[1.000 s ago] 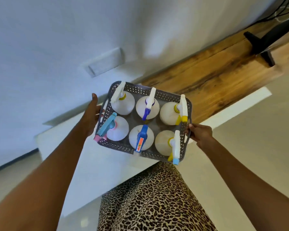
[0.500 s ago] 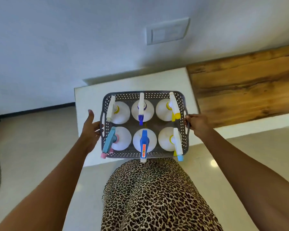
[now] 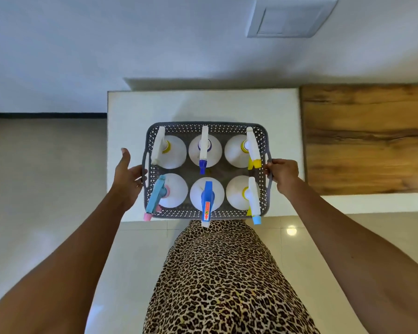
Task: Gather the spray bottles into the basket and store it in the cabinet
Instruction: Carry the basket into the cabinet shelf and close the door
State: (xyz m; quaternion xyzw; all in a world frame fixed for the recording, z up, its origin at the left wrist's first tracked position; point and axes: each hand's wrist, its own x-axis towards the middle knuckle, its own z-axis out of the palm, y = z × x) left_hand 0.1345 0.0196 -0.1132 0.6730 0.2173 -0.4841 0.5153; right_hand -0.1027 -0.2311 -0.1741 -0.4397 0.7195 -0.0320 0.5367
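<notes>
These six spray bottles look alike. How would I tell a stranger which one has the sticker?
Find the grey basket over the white counter. In its row nearer the person, take the middle bottle. Only its sprayer is dark blue with an orange sticker; the left neighbour has a light blue one, the right neighbour a white one.

I am wearing a leopard-print skirt (image 3: pixel 222 273), tan with black spots. I am looking at a grey basket (image 3: pixel 205 125) patterned with small holes, white bottles (image 3: pixel 176 153) with white, blue, light-blue, yellow and pink triggers (image 3: pixel 208 196), a white counter (image 3: pixel 203 104) and brown grained wood (image 3: pixel 367 141).
</notes>
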